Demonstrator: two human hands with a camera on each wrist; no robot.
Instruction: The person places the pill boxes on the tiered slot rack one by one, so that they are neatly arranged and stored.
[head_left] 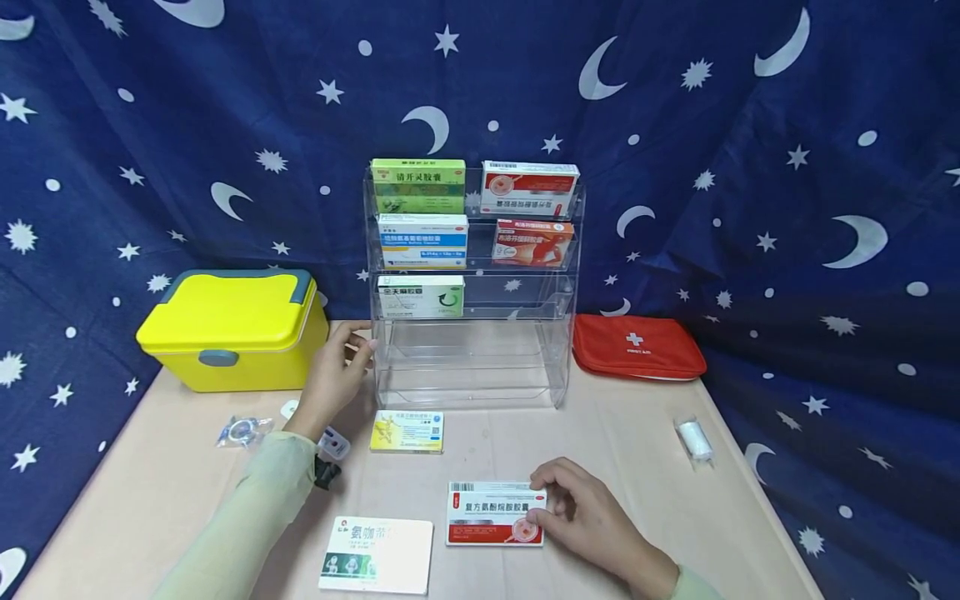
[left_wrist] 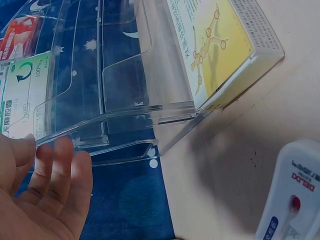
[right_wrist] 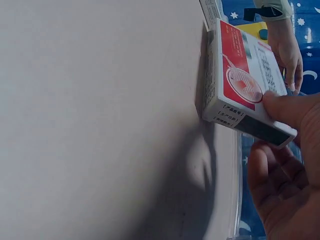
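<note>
My right hand (head_left: 555, 500) pinches the right end of a red and white medicine box (head_left: 491, 514) lying on the table near the front edge. In the right wrist view my thumb presses the box's (right_wrist: 242, 75) top face while the fingers (right_wrist: 280, 175) curl beneath. My left hand (head_left: 352, 354) is held with straight fingers at the left side of a clear acrylic rack (head_left: 558, 333). In the left wrist view the fingers (left_wrist: 50, 180) lie by the rack's (left_wrist: 125, 90) lower edge and hold nothing. A yellow medicine box (head_left: 407, 431) lies in front of the rack.
The rack's upper tiers hold several medicine boxes, among them a green one (head_left: 417, 185). A yellow case (head_left: 232, 329) stands at left, a red first-aid pouch (head_left: 637, 346) at right. A white and green box (head_left: 377, 554), a white device (left_wrist: 295, 200), a plastic packet (head_left: 242, 431) and a bandage roll (head_left: 695, 439) lie around.
</note>
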